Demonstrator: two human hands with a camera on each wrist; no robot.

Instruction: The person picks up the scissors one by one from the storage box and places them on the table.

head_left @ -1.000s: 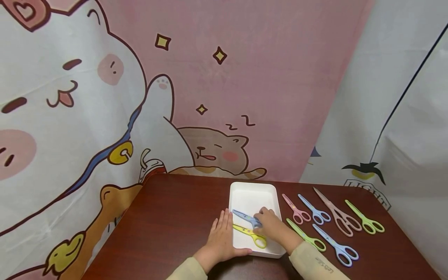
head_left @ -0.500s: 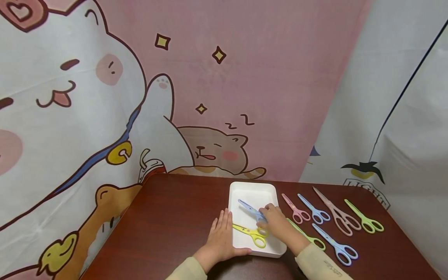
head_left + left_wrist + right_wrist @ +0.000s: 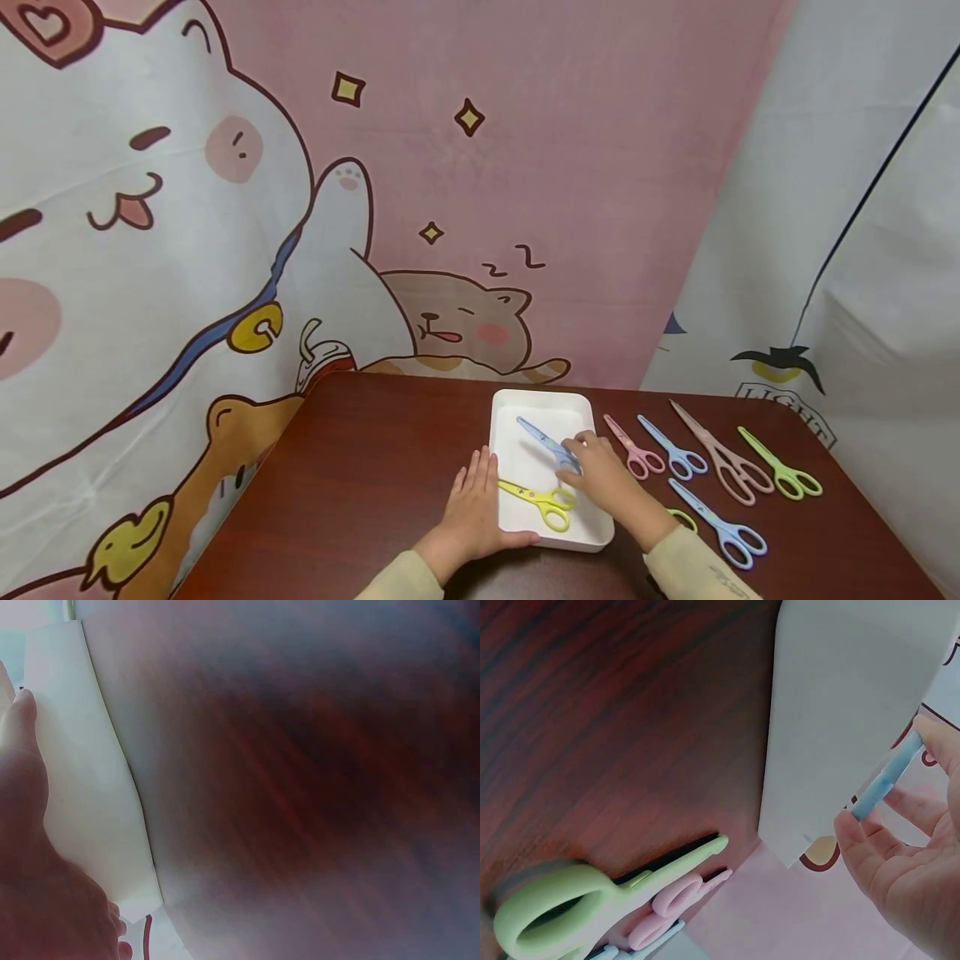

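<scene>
A white tray (image 3: pixel 558 404) lies on the table, with yellow scissors (image 3: pixel 531 497) in its near half. My left hand (image 3: pixel 471 512) rests flat along the tray's left side, fingers straight and the thumb along the near edge; in the left wrist view it lies against the pale wall. My right hand (image 3: pixel 603 477) pinches blue scissors (image 3: pixel 542 436) by the handle over the tray's middle, blades pointing to the far left. The right wrist view shows the blue handle (image 3: pixel 885 780) between thumb and fingertips; most of these scissors are hidden there.
Right of the tray lie pink scissors (image 3: pixel 636 452), small blue scissors (image 3: pixel 667 442), long pinkish scissors (image 3: pixel 712 446), green scissors (image 3: pixel 776 462) and larger blue scissors (image 3: pixel 708 512). My right forearm mostly covers another green pair (image 3: pixel 684 518). A cartoon-printed cloth (image 3: pixel 585 167) hangs behind the table.
My right hand has moved right and toward the tray's far end with the blue scissors, uncovering more of the yellow pair. My left hand has stayed put.
</scene>
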